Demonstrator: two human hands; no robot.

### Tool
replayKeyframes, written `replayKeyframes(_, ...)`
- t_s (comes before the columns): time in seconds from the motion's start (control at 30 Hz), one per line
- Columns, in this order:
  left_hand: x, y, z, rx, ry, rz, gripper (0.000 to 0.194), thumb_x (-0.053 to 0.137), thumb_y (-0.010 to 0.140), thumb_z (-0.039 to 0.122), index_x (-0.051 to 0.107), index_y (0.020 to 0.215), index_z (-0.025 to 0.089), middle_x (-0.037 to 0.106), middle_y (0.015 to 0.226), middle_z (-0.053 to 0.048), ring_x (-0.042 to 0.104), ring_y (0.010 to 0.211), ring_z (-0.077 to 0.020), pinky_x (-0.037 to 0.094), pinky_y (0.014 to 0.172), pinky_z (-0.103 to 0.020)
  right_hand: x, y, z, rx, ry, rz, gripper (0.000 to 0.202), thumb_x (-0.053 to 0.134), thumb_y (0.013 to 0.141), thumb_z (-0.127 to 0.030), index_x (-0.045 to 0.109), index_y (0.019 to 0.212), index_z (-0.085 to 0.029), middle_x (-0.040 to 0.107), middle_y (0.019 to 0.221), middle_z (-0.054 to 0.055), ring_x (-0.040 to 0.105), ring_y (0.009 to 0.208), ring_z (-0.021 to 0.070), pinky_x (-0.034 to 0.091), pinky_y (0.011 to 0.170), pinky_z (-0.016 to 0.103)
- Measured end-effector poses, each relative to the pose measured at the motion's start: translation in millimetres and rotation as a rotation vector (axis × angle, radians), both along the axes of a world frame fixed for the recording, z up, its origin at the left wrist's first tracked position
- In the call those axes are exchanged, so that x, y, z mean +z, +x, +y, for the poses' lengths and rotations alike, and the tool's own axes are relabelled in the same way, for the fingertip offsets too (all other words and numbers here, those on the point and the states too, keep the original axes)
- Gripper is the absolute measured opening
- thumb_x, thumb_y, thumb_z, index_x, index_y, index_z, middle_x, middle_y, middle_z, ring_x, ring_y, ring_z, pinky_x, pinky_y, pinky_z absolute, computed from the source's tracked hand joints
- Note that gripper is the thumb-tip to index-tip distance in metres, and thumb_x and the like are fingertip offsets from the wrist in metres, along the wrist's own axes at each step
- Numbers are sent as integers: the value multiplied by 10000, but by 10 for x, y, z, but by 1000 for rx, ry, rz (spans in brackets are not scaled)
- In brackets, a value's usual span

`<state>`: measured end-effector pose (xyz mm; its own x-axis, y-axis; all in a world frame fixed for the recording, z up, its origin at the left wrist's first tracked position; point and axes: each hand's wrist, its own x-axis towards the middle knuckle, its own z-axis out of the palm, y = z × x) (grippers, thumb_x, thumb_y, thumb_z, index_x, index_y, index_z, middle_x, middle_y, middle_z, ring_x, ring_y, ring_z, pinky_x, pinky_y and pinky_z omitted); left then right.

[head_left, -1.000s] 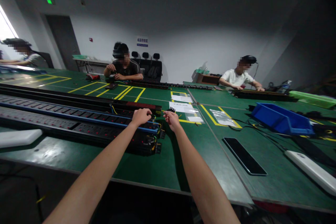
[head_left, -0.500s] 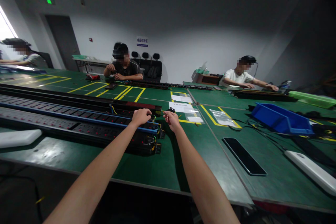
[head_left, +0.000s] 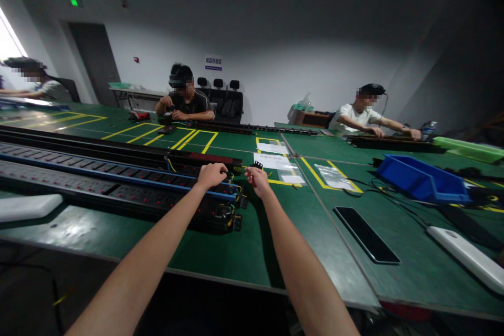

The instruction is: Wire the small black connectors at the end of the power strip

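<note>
Long black socket strips (head_left: 137,195) with blue edges and small red marks lie side by side on the green table, wires showing at their right ends. Over these ends rests my left hand (head_left: 213,174), its fingers curled together at the far strips; what they grip is too small to make out. Just right of the strip ends, my right hand (head_left: 257,179) is pinched closed around a small black toothed part (head_left: 258,165). A small gap separates the two hands.
A phone (head_left: 367,234), a white power bank-like block (head_left: 464,257), cables and a blue bin (head_left: 425,177) are on the right. Papers (head_left: 271,160) lie beyond my right hand. A white object (head_left: 29,207) sits at left. Three people work across the table.
My hands and the strips stay where they were. At the far right, a person's hands have shifted slightly along a dark strip.
</note>
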<state>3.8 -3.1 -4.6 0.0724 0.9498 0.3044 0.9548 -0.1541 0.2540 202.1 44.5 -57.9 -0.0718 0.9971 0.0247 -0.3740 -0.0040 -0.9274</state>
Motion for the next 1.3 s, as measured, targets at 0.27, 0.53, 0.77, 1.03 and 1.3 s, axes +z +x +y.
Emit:
replayKeyframes(0.27,5,4,-3,4,-4,-3,281,574,798,322,761,1007,310,776,1055,1,681,1046,-248,445,955,-353,-13,5,8,3,10,-1,169,745,691,-281,691,720,-123,622,570,11,434,431,42,304,369,157)
replayKeyframes(0.53,0,1,-2,3,-2,-2,276,574,799,319,760,1004,312,776,1058,3,680,1051,-247,448,954,-352,-5,6,-1,-5,-6,-12,156,750,703,-272,686,718,-130,625,576,16,442,430,47,312,370,160)
replayKeyframes(0.77,-6,-2,11,1,-5,1,287,570,797,322,762,1009,313,777,1050,-3,683,1045,-251,453,949,-354,-9,2,6,-3,-4,-3,141,731,707,-260,690,718,-126,627,575,16,432,427,44,302,366,156)
replayKeyframes(1.03,-13,-1,13,3,2,1,280,567,802,330,760,1004,318,779,1043,3,685,1043,-251,456,935,-360,-16,3,7,-7,-3,-11,158,742,704,-279,686,720,-132,622,571,12,435,426,44,301,367,155)
replayKeyframes(1.3,-12,-7,8,-2,-1,-2,283,566,803,333,759,1011,318,776,1058,7,683,1043,-240,453,949,-344,-22,3,9,-5,-3,-13,168,745,696,-287,689,724,-131,627,579,12,431,426,44,307,367,161)
